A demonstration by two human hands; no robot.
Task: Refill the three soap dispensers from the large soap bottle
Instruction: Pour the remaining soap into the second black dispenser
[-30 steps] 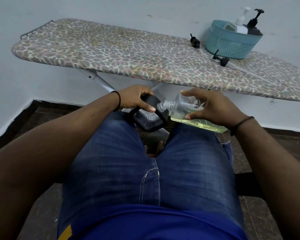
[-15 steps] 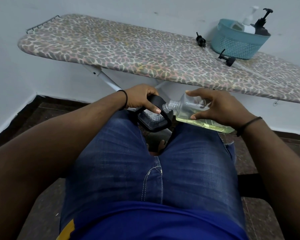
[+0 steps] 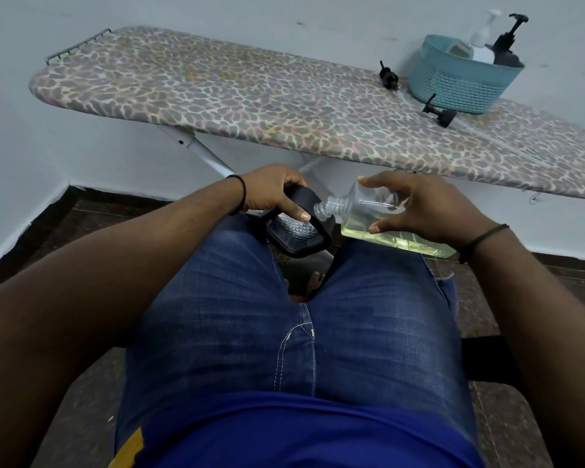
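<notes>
Seated, over my knees. My left hand (image 3: pixel 271 192) grips one black dispenser (image 3: pixel 298 235), fingers wrapped round its upper end. My right hand (image 3: pixel 419 206) holds one clear bottle (image 3: pixel 379 219), tipped on its side, uncapped neck touching the dispenser; yellow soap pools along its lower wall. Farther off, on the ironing board (image 3: pixel 250 96): two loose black pump heads (image 3: pixel 388 76) (image 3: pixel 440 111); one teal basket (image 3: pixel 463 84) with two pump bottles, one white (image 3: pixel 482 45), one black (image 3: pixel 507 50).

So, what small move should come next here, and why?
Probably tip the clear bottle a little further: the right hand holds it nearly flat, its open neck is at the black dispenser in the left hand, and the yellow soap sits short of the neck.
</notes>
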